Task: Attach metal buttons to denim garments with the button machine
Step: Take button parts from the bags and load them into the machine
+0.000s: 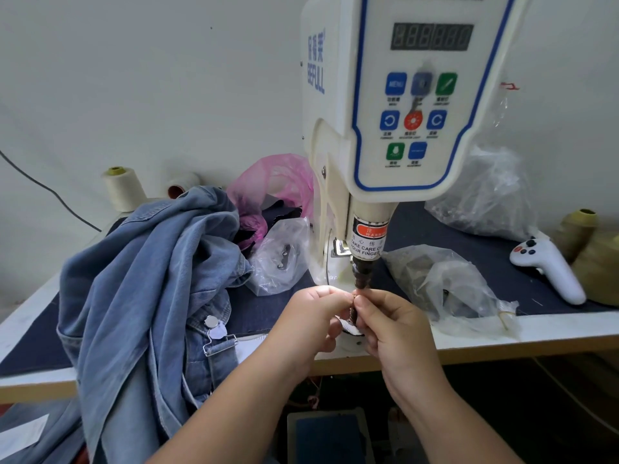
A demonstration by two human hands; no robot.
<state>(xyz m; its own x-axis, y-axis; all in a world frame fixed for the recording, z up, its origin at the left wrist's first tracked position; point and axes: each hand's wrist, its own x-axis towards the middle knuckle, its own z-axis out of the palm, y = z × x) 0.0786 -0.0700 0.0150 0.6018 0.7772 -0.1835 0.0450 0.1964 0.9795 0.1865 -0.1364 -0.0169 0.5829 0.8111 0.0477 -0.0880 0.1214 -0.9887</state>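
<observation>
both your hands meet right under the punch head [363,276] of the button machine [395,128]. left hand [313,324] has its fingers curled in, fingertips pinched at something small by the punch tip. right hand [390,324] is curled too, thumb and forefinger pinching at the same spot. what's pinched is tiny and mostly hidden, looks like a brownish metal button part [353,311], can't tell for sure. looks like you're loading the button into the die, no denim is under the head yet.

to do it well: seat the piece square and fully home in the die, not tilted. pull both hands out from under the head before you trigger anything; the warning label [370,231] on the ram says mind your fingers, and your fingertips sit right in the strike line now. don't rest a foot on the pedal [330,437] below the table while loading.

denim garment [150,289]: light blue washed denim, heaped and crumpled on the left of the table [502,333], draping over the front edge, well apart from the punch. a silver button [210,321] and a wire strap buckle [221,344] show on it, so looks like overalls. clear plastic bags [449,283] sit either side of the machine, contents unclear.
</observation>
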